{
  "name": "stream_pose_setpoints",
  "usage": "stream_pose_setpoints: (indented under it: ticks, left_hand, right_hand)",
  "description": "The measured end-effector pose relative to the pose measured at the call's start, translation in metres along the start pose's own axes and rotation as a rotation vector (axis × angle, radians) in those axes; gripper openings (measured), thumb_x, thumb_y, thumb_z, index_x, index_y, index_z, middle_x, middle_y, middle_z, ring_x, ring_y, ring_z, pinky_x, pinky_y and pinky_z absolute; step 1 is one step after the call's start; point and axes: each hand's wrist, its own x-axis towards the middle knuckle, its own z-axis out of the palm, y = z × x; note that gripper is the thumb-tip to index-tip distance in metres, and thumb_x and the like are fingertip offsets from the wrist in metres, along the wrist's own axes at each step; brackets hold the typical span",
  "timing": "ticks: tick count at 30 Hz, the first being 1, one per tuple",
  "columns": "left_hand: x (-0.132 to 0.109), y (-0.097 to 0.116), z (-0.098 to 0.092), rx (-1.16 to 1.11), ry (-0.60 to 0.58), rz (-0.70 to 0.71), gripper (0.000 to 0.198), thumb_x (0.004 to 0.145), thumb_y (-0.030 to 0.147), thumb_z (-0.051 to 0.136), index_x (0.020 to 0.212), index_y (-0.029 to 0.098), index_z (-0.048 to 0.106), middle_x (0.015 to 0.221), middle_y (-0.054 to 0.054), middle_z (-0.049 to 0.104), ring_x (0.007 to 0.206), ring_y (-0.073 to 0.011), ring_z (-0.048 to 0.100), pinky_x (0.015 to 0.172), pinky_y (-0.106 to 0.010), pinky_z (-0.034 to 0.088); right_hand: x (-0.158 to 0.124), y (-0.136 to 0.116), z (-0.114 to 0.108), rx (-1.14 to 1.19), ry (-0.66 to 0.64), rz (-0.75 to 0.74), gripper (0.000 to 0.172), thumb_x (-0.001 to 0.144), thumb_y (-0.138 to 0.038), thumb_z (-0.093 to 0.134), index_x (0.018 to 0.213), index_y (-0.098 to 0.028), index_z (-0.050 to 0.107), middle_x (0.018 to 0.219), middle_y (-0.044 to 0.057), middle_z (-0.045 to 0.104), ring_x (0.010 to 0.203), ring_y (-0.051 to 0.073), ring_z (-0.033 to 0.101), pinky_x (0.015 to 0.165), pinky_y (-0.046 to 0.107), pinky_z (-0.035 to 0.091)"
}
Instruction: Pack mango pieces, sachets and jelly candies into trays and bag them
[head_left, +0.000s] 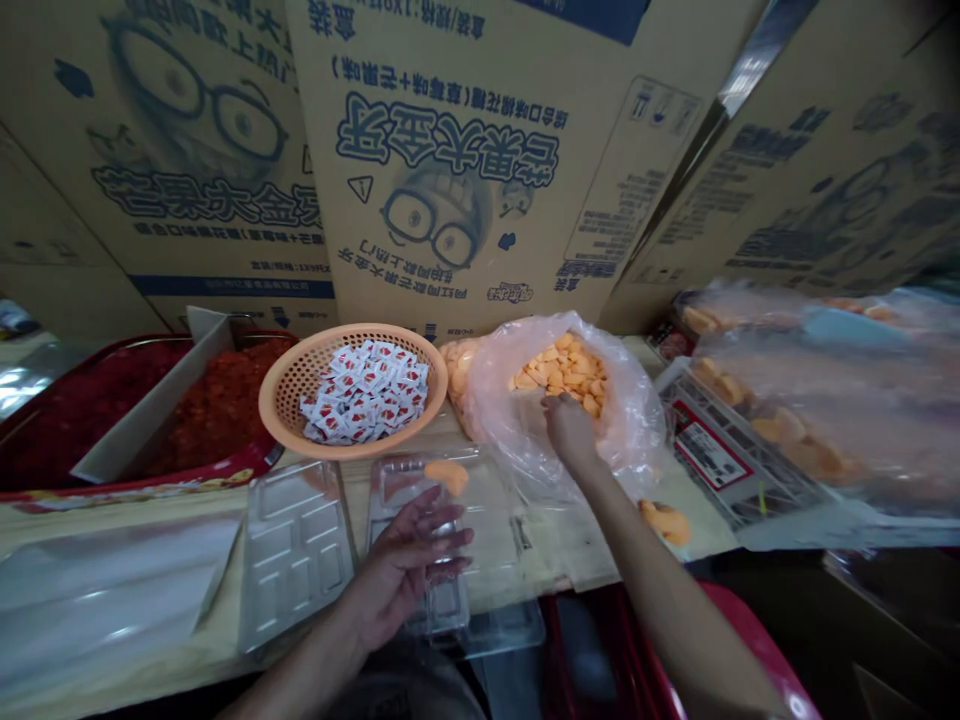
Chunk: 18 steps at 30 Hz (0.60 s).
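Observation:
My left hand (409, 560) lies on a clear plastic compartment tray (420, 545) on the table, its fingers curled over the tray's near part. One orange candy piece (448, 474) sits in the tray's far compartment. My right hand (568, 428) reaches into an open clear plastic bag (634, 420) full of orange candy pieces (562, 368). Its fingers are bent down among the pieces and hidden, so what they hold cannot be seen. A second clear tray (296, 545) lies to the left.
An orange basket (289, 400) of small red-and-white sachets (367, 392) stands behind the trays. A red tray (135, 480) of red material is at the left. More bagged orange pieces (795, 440) lie at the right. Printed cardboard boxes (465, 160) wall the back.

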Motion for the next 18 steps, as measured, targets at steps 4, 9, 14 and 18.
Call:
stream_pose_setpoints:
  ticks: [4,9,14,18]
  left_hand:
    - [-0.007,0.003,-0.001,0.005,-0.046,-0.002,0.056,0.067,0.002,0.063,0.117,0.022,0.046,0.113,-0.009,0.057,0.1,-0.0278,0.059,0.083,-0.041,0.047]
    - [-0.017,0.012,-0.005,0.009,-0.066,-0.017,0.056,0.067,0.0,0.062,0.116,0.022,0.048,0.112,-0.008,0.058,0.097,-0.0261,0.06,0.079,-0.039,0.048]
    - [-0.029,0.022,-0.011,0.009,-0.017,-0.025,0.054,0.066,0.001,0.061,0.115,0.02,0.049,0.114,-0.009,0.058,0.097,-0.0277,0.06,0.08,-0.04,0.047]
    - [-0.043,0.029,-0.014,0.018,0.02,0.008,0.056,0.067,0.001,0.061,0.118,0.021,0.047,0.116,-0.011,0.057,0.099,-0.029,0.059,0.08,-0.041,0.047]
  right_hand:
    - [0.034,0.032,0.02,-0.051,-0.072,0.05,0.023,0.075,-0.003,0.044,0.085,-0.007,0.065,0.103,0.021,0.055,0.101,0.032,0.05,0.071,0.038,0.041]
    - [0.028,0.027,0.015,0.017,0.037,0.003,0.025,0.083,-0.011,0.039,0.094,-0.006,0.061,0.103,0.019,0.054,0.1,0.026,0.05,0.077,0.036,0.042]
    - [-0.033,-0.018,-0.026,0.595,0.442,-0.411,0.019,0.087,-0.029,0.042,0.091,-0.017,0.057,0.092,0.009,0.058,0.087,0.019,0.053,0.075,0.032,0.045]
    - [-0.087,-0.064,-0.054,0.54,0.292,-0.933,0.023,0.089,-0.019,0.037,0.101,-0.02,0.058,0.098,0.007,0.059,0.092,0.018,0.052,0.08,0.031,0.046]
